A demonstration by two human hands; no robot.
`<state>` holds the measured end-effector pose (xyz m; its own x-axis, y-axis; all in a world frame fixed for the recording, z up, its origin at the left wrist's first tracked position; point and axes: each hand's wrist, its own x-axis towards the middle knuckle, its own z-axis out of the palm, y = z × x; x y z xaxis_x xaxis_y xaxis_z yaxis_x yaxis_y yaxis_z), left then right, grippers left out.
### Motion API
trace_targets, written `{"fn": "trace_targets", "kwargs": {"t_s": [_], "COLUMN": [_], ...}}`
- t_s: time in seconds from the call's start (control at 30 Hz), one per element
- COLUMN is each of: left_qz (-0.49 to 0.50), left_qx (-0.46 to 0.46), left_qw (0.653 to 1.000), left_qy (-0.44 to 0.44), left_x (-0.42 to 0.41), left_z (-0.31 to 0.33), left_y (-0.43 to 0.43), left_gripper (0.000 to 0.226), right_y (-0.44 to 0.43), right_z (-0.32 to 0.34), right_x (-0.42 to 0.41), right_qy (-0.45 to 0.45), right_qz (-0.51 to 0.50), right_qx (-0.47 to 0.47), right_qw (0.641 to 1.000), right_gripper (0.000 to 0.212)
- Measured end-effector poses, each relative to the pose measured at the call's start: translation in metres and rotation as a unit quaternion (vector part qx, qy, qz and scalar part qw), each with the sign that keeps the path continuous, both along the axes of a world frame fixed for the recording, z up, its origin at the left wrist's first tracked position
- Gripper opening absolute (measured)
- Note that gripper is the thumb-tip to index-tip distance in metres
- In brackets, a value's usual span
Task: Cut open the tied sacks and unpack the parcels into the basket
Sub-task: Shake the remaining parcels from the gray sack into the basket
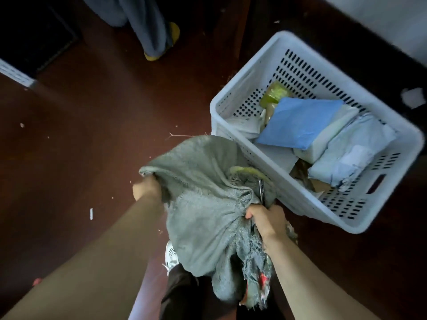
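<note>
A limp grey-green woven sack (203, 204) hangs between my hands over the dark red floor, beside the basket. My left hand (147, 188) grips its left edge with fingers tucked into the cloth. My right hand (268, 219) grips a bunched fold on the right, together with what looks like a thin metal blade (261, 190) sticking up from the fist. The white perforated plastic basket (238, 93) stands at the right and holds several parcels: a blue one (298, 121), white wrapped ones (351, 153) and a green-yellow one (275, 92). The sack's frayed lower end trails near my legs.
Another person's legs in grey trousers and yellow footwear (161, 42) stand at the top centre. A white perforated edge (16, 76) shows at the far left. My white shoe (171, 255) is under the sack. Small scraps litter the floor (91, 213).
</note>
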<state>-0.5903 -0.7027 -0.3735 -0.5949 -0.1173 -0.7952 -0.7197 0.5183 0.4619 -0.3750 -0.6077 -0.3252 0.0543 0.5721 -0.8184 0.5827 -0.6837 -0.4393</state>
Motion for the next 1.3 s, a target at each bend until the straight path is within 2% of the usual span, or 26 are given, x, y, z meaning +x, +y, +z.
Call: {"fn": "trace_targets", "kwargs": {"t_s": [0.07, 0.2, 0.4, 0.47, 0.6, 0.67, 0.73, 0.8, 0.9, 1.0, 1.1, 1.3], "left_qz": [0.022, 0.072, 0.009, -0.018, -0.062, -0.083, -0.103, -0.119, -0.144, -0.164, -0.179, -0.19], "left_qx": [0.016, 0.025, 0.15, 0.194, 0.254, 0.281, 0.309, 0.334, 0.35, 0.36, 0.372, 0.328], "left_qw": [0.999, 0.997, 0.988, 0.98, 0.965, 0.956, 0.945, 0.935, 0.926, 0.918, 0.911, 0.925], "left_qy": [-0.021, -0.033, -0.039, -0.038, -0.02, -0.015, -0.011, -0.004, 0.006, 0.019, 0.012, 0.017], "left_x": [0.002, -0.002, -0.021, -0.03, -0.035, -0.035, -0.038, -0.043, -0.04, -0.032, -0.021, 0.01], "left_z": [0.039, 0.136, 0.275, 0.316, 0.398, 0.431, 0.462, 0.487, 0.517, 0.535, 0.54, 0.501], "left_y": [0.011, 0.03, 0.053, 0.064, 0.093, 0.11, 0.128, 0.148, 0.177, 0.211, 0.24, 0.304], "left_gripper": [0.044, 0.049, 0.07, 0.061, 0.026, 0.024, 0.029, 0.032, 0.034, 0.034, 0.033, 0.034], "right_y": [-0.003, -0.005, 0.001, 0.007, 0.029, 0.042, 0.058, 0.076, 0.103, 0.132, 0.157, 0.222], "right_z": [0.028, 0.1, 0.207, 0.24, 0.306, 0.338, 0.372, 0.402, 0.428, 0.433, 0.42, 0.364], "right_x": [0.002, 0.008, -0.005, -0.008, -0.015, -0.017, -0.018, -0.019, -0.014, -0.005, 0.002, 0.023], "right_qy": [0.0, 0.004, 0.034, 0.043, 0.047, 0.053, 0.071, 0.079, 0.091, 0.103, 0.128, 0.161], "right_qz": [0.005, -0.051, -0.073, -0.079, -0.08, -0.088, -0.096, -0.11, -0.141, -0.165, -0.187, -0.211], "right_qx": [0.003, 0.022, 0.064, 0.09, 0.137, 0.167, 0.197, 0.23, 0.264, 0.281, 0.271, 0.217], "right_qw": [1.0, 0.998, 0.995, 0.992, 0.986, 0.981, 0.973, 0.964, 0.95, 0.94, 0.935, 0.939], "right_gripper": [0.014, 0.023, 0.013, 0.012, 0.035, 0.034, 0.022, 0.009, 0.014, 0.009, 0.019, 0.016]}}
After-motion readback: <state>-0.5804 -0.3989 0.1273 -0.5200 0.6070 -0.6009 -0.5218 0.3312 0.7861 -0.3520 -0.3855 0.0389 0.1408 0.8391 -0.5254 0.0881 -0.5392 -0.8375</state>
